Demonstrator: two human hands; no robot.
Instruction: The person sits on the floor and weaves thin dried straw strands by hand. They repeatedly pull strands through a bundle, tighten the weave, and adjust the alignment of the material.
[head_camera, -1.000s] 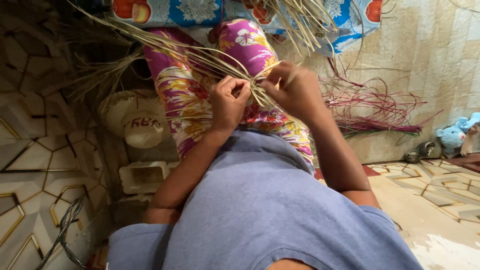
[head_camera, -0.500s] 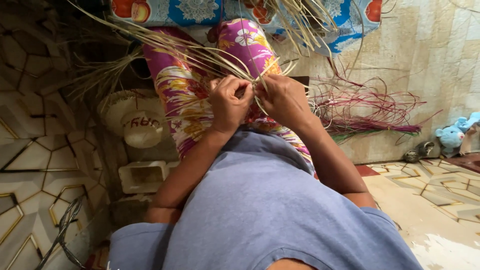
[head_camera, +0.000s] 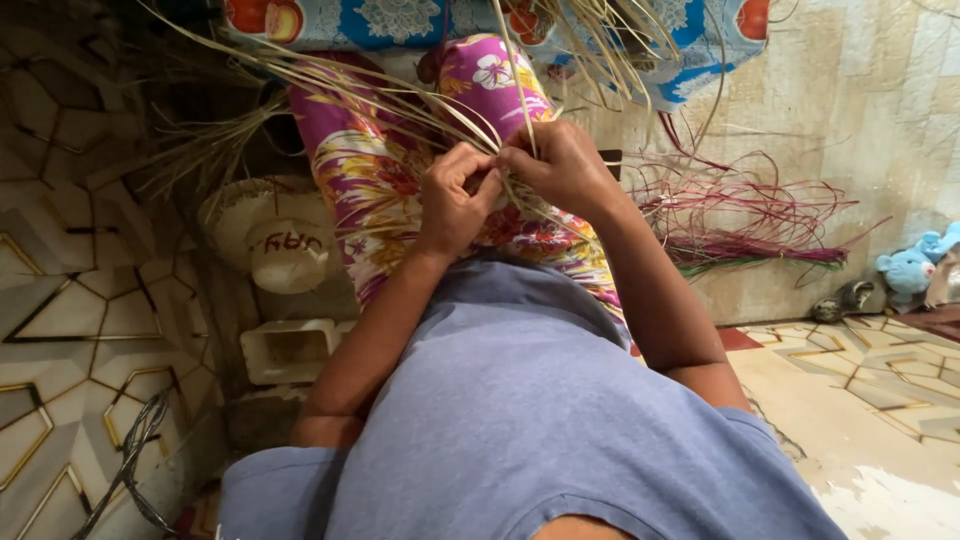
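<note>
Hands now slightly lower at frame centre; left hand (head_camera: 455, 205) and right hand (head_camera: 560, 165) each grip pinched on pale straw strands (head_camera: 400, 100), holding the weave taut over the lap.

Both hands meet above the lap, left hand (head_camera: 455, 205) beside right hand (head_camera: 560, 165), fingertips touching, with the pale straw strips (head_camera: 400, 100) pinched between them. Those strips fan away from the hands, up and to the left, across the patterned skirt (head_camera: 385, 185) that lies under them. Left of the skirt, a woven hat (head_camera: 275, 240) sits on the floor, and just nearer than it, a small open box (head_camera: 290, 350). Right of the hands, a bundle of dyed strips (head_camera: 760, 235) lies on the floor mat (head_camera: 860, 110). Farther right, at the frame's edge, a soft toy (head_camera: 910, 268). Beyond the knees, a printed cloth (head_camera: 400, 20) spreads across the top.
</note>
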